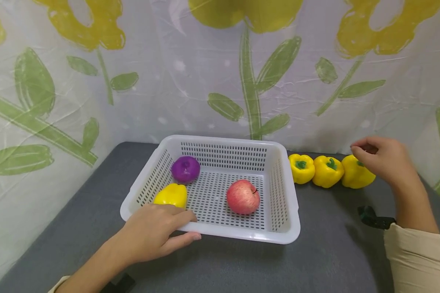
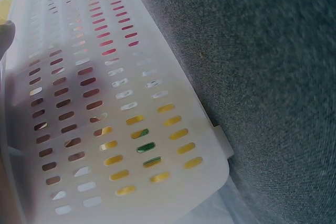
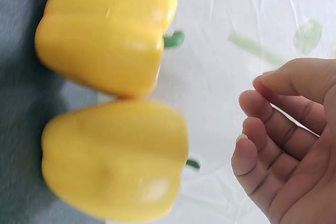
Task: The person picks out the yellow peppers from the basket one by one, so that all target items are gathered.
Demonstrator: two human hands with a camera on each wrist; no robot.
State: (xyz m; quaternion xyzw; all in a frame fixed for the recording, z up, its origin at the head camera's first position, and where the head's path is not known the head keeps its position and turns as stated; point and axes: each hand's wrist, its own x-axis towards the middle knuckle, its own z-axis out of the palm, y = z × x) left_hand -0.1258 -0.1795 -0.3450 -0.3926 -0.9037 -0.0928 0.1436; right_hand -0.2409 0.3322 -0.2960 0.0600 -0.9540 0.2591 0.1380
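My left hand grips the near rim of a white perforated plastic basket, its fingers over the edge and its thumb outside. Inside the basket lie a purple onion, a yellow bell pepper partly hidden by that hand, and a red apple. My right hand hovers over the rightmost yellow bell pepper with loosely bent fingers and nothing in them. In the right wrist view, that pepper and its green stem stand apart from the fingertips.
Two more yellow bell peppers, one in the middle and one beside the basket, complete a row along the back. A dark grey tabletop lies beneath. Behind it hangs a white cloth printed with yellow flowers.
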